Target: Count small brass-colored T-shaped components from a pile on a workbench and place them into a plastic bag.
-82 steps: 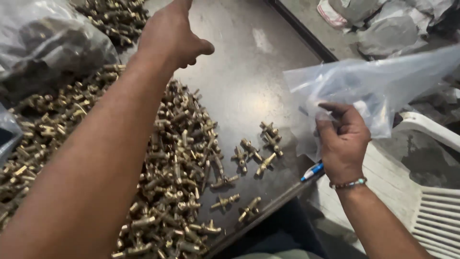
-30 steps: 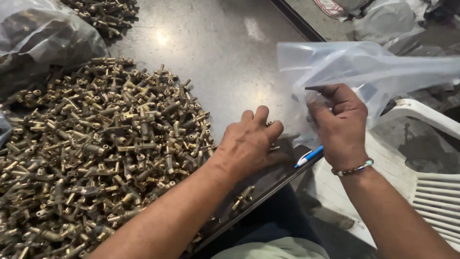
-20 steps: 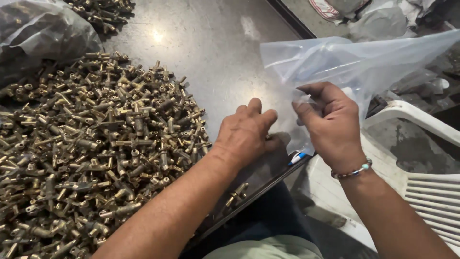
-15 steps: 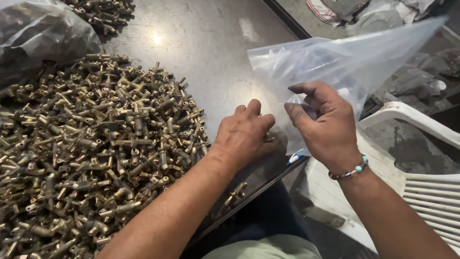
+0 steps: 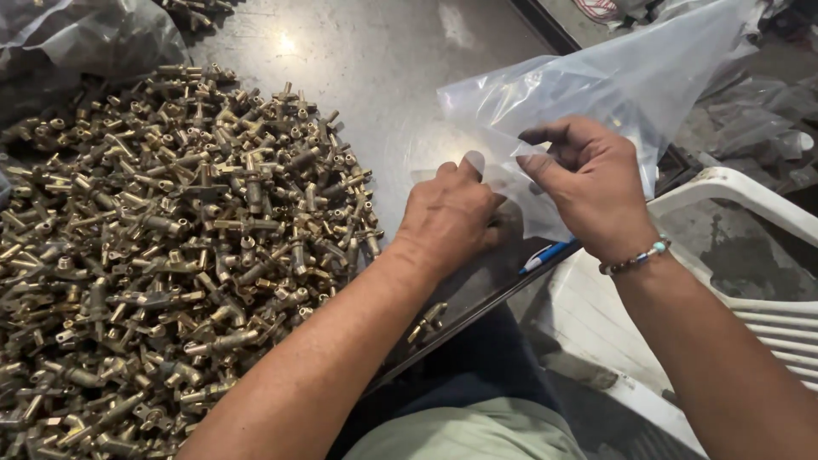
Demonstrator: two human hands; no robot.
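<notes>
My right hand pinches the edge of a clear plastic bag and holds its mouth up over the near right edge of the table. My left hand lies palm down on the table right beside it, fingers curled, with a fingertip under the bag's film. What is under that palm is hidden. A large heap of small brass fittings covers the table left of my left forearm. A couple of loose brass fittings lie by the table edge beneath my left wrist.
The grey metal table runs away to the top. A blue pen lies at its edge under my right hand. A white plastic chair stands at the right. Plastic bags with more fittings sit at the top left.
My left hand came back from the far side of the table and settled over the loose fittings near the edge. My right hand brought the bag leftward and up against it.
</notes>
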